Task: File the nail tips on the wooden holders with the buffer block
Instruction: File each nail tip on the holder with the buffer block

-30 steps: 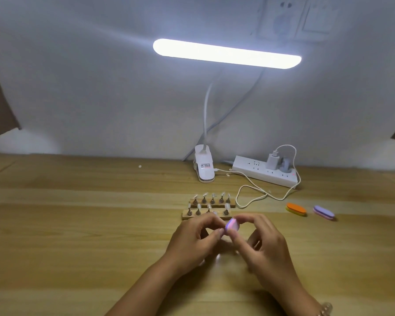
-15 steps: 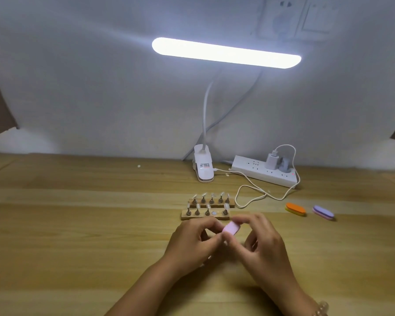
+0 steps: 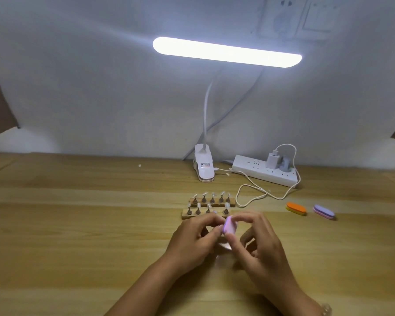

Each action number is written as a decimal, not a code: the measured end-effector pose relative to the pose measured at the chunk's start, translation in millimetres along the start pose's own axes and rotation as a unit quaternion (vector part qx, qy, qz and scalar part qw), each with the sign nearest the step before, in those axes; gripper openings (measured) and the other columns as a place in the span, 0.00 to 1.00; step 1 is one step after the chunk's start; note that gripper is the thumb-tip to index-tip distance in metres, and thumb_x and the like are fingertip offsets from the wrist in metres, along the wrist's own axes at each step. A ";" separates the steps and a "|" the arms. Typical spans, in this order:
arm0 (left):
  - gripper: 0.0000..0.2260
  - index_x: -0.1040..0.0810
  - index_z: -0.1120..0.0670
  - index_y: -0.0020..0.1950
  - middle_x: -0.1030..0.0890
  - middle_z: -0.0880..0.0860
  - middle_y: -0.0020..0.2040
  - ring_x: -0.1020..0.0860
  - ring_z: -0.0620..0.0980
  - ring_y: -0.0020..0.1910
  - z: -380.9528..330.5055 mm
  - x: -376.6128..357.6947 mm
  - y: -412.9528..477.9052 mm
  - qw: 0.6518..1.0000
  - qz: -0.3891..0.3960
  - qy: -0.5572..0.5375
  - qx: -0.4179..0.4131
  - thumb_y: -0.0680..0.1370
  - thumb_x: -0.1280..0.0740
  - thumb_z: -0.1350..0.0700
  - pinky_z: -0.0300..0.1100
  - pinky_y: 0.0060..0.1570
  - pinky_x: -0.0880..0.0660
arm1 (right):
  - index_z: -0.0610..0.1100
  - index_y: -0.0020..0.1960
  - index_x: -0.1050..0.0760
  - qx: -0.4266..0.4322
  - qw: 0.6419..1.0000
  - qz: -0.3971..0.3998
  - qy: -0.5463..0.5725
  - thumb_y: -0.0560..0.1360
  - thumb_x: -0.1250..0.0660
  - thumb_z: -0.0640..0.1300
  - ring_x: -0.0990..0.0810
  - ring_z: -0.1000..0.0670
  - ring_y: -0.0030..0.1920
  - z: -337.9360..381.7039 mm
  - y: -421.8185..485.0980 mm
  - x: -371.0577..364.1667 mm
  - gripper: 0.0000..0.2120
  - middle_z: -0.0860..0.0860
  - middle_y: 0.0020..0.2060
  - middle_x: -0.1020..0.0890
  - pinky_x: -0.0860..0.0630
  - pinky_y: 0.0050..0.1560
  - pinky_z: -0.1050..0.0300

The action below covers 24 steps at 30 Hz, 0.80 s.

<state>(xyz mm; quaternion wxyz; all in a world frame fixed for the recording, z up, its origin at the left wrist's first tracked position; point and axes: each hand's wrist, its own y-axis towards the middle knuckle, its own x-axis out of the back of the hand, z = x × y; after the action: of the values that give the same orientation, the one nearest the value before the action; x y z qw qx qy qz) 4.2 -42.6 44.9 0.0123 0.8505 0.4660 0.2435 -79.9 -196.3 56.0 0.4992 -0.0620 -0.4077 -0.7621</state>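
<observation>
Two wooden holders stand in the middle of the table, the near one and the far one, each with a row of small nail tips on metal stands. Just in front of them my right hand pinches a pink buffer block between thumb and fingers. My left hand is pressed against it with fingers curled round something small; that thing is hidden by the fingers and the block.
An orange buffer and a purple buffer lie to the right. A clip lamp base, a white power strip and a looping white cable sit behind the holders near the wall.
The pink block has turned and shifted slightly in my right fingers, stroking against what my left hand holds. Both hands stay in about the same place.
</observation>
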 end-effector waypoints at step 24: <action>0.08 0.19 0.48 0.50 0.17 0.42 0.43 0.21 0.42 0.41 -1.1 2.6 -0.3 1.000 -0.008 0.008 -0.006 0.80 0.37 0.52 0.47 0.36 0.26 | 0.54 0.50 0.27 -0.026 0.999 -0.016 -0.028 0.70 0.24 0.50 0.23 0.55 0.29 -8.5 3.5 -2.1 0.13 0.60 0.46 0.22 0.23 0.34 0.56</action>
<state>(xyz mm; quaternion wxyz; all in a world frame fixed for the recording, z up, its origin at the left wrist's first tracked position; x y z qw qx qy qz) 4.6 -40.6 46.8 0.0157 0.8446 0.4715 0.2534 -73.3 -201.2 51.3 0.4732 -0.0896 -0.4029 -0.7783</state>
